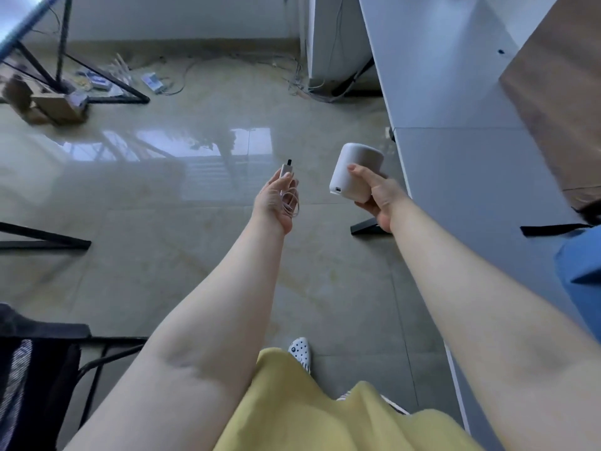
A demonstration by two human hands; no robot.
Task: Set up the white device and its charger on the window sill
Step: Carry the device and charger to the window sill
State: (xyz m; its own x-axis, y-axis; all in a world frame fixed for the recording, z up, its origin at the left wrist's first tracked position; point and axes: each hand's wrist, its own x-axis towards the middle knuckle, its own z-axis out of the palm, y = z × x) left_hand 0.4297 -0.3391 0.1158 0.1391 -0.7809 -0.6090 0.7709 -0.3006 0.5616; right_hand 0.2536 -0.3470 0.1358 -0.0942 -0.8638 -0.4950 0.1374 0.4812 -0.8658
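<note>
The white device (349,169) is a rounded cylinder with a small port near its lower end. My right hand (379,198) grips it from below and holds it tilted in the air over the floor. The charger (286,169) is a small white plug with a dark tip, and its thin white cable (291,203) is coiled in my palm. My left hand (274,203) holds both, a little to the left of the device. No window sill is in view.
A long white table (455,109) runs along the right with black feet (364,227). Black frame legs (107,86), a cardboard box (48,105) and loose cables (299,83) lie at the far wall. A black chair (39,369) stands lower left on a glossy tiled floor.
</note>
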